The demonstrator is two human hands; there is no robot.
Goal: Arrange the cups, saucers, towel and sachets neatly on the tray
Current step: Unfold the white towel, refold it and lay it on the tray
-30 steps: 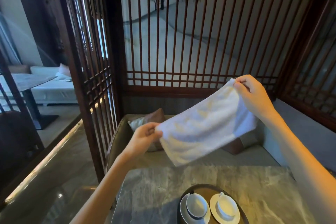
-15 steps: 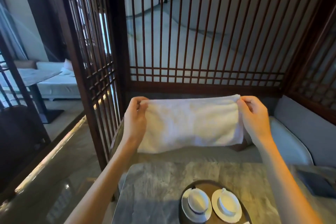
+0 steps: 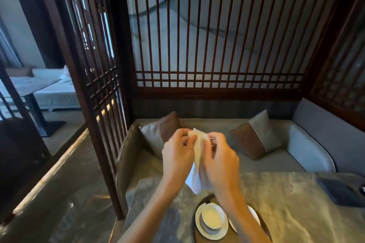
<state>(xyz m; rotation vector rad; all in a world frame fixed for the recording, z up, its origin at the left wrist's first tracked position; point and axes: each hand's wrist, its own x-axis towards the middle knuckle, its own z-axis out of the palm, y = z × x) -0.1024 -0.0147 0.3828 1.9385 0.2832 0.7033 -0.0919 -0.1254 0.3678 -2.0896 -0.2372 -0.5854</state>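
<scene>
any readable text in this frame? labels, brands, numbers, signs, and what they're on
None readable anywhere in the head view.
Towel, held between the left hand and right hand: plain white, no label showing.
Cup and saucer on the tray: no marks visible.
Dark flat item at the table's right edge: no print can be made out.
Screen mural: trees only, no lettering.

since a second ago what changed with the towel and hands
The left hand and right hand came together, folding the spread towel into a narrow bundle, lower over the table. Both still grip it. The cup and saucers stay on the tray.
</scene>
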